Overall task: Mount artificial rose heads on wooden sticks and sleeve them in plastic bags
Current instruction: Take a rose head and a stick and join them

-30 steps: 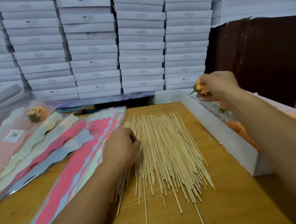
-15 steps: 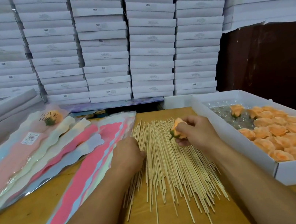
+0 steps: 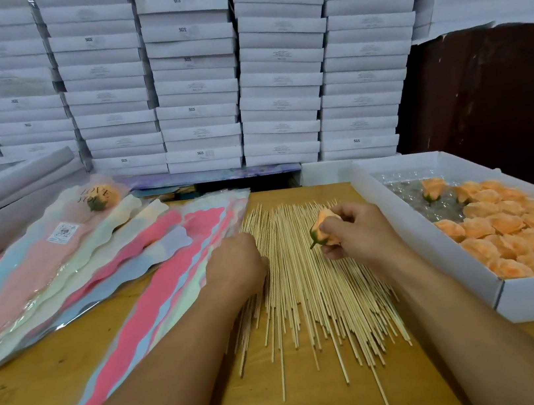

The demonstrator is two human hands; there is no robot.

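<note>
A spread pile of thin wooden sticks (image 3: 309, 286) lies on the wooden table. My right hand (image 3: 358, 233) hovers over the pile and holds an orange rose head (image 3: 324, 228), green base pointing down-left. My left hand (image 3: 235, 264) rests at the pile's left edge, fingers curled down among the sticks; whether it pinches one is hidden. A white box (image 3: 435, 246) at the right holds several orange rose heads (image 3: 512, 231). Pink, blue and iridescent plastic bags (image 3: 113, 273) fan out at the left.
One sleeved rose (image 3: 102, 197) lies on the far-left bags. Stacked white boxes (image 3: 194, 74) wall off the back. A grey box (image 3: 6, 185) stands at the far left and a dark brown panel (image 3: 491, 92) at the back right.
My right hand brought the rose head from the white box leftward to above the sticks. My left hand stayed at the pile's left edge.
</note>
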